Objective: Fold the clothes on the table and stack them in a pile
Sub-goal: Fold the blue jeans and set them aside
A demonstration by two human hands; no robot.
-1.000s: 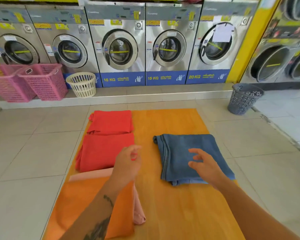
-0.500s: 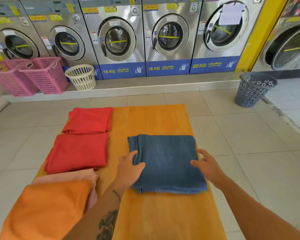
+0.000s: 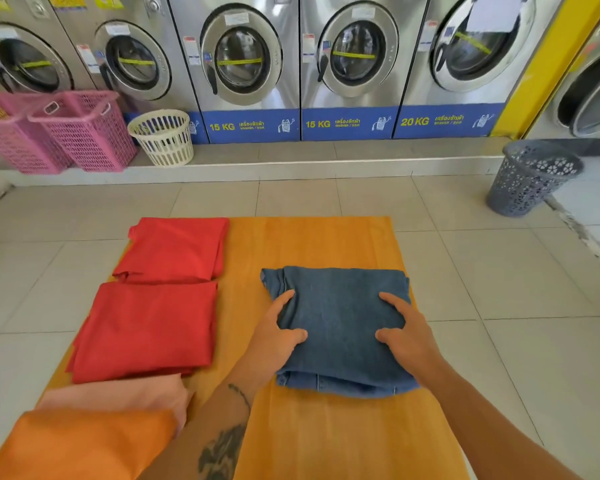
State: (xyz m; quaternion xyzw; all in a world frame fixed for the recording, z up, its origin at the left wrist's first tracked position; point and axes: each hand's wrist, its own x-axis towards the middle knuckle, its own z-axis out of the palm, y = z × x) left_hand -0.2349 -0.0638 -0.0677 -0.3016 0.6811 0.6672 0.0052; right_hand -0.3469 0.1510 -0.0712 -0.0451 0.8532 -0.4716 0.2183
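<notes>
Head view: my left hand (image 3: 274, 336) and right hand (image 3: 407, 336) clamp one blue garment (image 3: 340, 317); two red cloths (image 3: 146, 327) at nine o'clock.

Two bare forearms enter from the lower edge of the view; no sleeves, cuffs or gloves are visible on either.

Left hand (image 3: 274, 336): no rings seen on the visible fingers. The forearm behind it carries two dark tattoos: a thin curved line, band-like, across the arm a short way behind the wrist, and a larger, irregular dark figure further back toward the elbow. The figure's design is blurred and cannot be identified.

Right hand (image 3: 407, 336): no rings seen. Its forearm is unmarked along the visible length. No watch, bracelet or strap appears at either wrist.
</notes>
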